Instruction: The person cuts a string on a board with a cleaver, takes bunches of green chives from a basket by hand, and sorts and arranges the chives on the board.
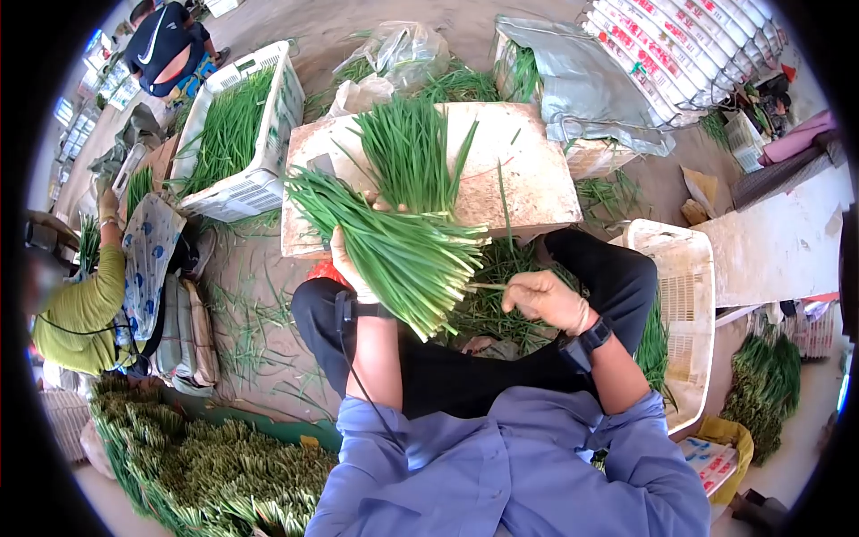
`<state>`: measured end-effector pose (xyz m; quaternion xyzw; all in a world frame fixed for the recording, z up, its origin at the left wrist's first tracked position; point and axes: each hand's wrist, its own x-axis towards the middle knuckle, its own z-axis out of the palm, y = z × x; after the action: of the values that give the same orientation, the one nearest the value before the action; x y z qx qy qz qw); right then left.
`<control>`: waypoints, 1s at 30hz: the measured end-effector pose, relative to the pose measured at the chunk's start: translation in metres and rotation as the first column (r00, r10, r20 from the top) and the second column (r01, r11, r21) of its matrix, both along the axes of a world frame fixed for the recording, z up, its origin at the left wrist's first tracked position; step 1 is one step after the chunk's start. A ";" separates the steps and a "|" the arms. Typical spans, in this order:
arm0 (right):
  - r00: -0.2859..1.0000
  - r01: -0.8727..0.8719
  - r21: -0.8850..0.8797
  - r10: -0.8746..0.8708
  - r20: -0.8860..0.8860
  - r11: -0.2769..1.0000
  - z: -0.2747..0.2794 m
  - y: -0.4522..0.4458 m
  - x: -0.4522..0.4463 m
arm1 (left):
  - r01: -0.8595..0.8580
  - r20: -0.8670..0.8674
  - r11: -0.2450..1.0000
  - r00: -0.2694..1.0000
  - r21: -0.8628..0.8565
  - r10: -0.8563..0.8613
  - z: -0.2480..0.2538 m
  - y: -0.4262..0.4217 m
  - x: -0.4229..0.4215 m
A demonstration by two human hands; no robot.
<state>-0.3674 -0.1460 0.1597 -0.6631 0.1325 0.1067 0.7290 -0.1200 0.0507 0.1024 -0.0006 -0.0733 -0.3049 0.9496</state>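
Observation:
My left hand (349, 261) is wrapped round a thick bunch of garlic chives (394, 242), its pale cut ends fanned to the right over my lap. Part of that hand is hidden under the leaves. Just right of the bunch, my right hand (548, 300) is closed, with thumb and forefinger pinching a thin pale chive stalk (486, 286). Beyond the bunch, a loose pile of chives (412, 152) lies on the low white board (528, 183) in front of my knees.
A white crate (237, 192) full of chives stands at the left, another white crate (684, 304) at my right. Bundled chives (215, 465) fill the lower left. A co-worker in a yellow-green sleeve (89, 304) sits left; another person (165, 49) crouches farther back. Loose leaves litter the floor.

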 end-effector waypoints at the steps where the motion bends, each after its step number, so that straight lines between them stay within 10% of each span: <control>1: 0.997 0.077 -0.049 -0.078 -0.022 0.996 -0.005 -0.014 -0.005 | 0.007 0.027 1.000 1.000 -0.018 -0.006 0.005 0.000 -0.001; 2: 0.987 0.151 -0.099 -0.156 -0.041 0.984 -0.017 -0.030 -0.010 | 0.013 0.054 0.999 0.998 -0.034 -0.011 0.009 0.001 -0.001; 4: 0.980 0.189 -0.814 -0.159 0.121 0.549 -0.066 -0.061 -0.017 | -0.018 -0.012 0.999 1.000 0.030 0.018 -0.010 0.004 0.006; 5: 0.946 -0.174 -0.978 -0.257 -0.198 0.115 -0.075 -0.064 -0.018 | 0.014 0.022 1.000 1.000 0.003 -0.014 -0.005 0.006 0.003; 6: 0.813 -0.513 -0.855 -0.279 -0.512 0.074 -0.085 -0.071 -0.019 | 0.046 0.061 0.999 0.997 -0.026 -0.044 0.001 0.006 0.001; 8: 0.749 -0.593 -0.775 -0.204 -0.631 0.220 -0.087 -0.060 -0.021 | 0.100 0.077 0.991 0.993 -0.085 -0.093 -0.006 0.005 0.003; 11: 0.973 -0.216 -0.826 0.038 -0.230 0.520 -0.077 -0.029 -0.011 | 0.054 0.030 0.998 0.998 -0.013 -0.054 -0.010 0.006 0.002; 13: 0.990 -0.131 -0.434 0.095 -0.103 0.892 -0.035 0.001 0.014 | 0.031 -0.018 0.999 0.999 0.005 -0.031 -0.015 0.005 0.003; 20: 0.992 0.089 -0.160 -0.101 -0.069 0.983 -0.013 0.043 0.041 | 0.073 0.134 0.997 0.988 0.019 -0.075 -0.006 0.003 -0.003; 24: 0.993 -0.119 -0.679 0.068 -0.101 0.725 -0.016 -0.005 0.020 | -0.031 0.045 0.999 0.999 -0.009 0.031 -0.013 0.003 0.005; 26: 0.961 -0.277 -0.942 0.079 -0.266 0.191 -0.054 -0.038 0.000 | -0.044 0.017 0.999 0.999 0.020 0.043 -0.015 0.005 0.007; 30: 0.704 -0.670 -0.742 -0.296 -0.645 0.021 -0.143 -0.093 -0.044 | -0.117 0.076 0.993 0.990 0.012 0.116 -0.017 0.002 0.009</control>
<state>-0.4109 -0.2390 0.0170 -0.8919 0.3132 0.3202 -0.0633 -0.1105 0.0523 0.0856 0.0227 -0.1063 -0.2493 0.9623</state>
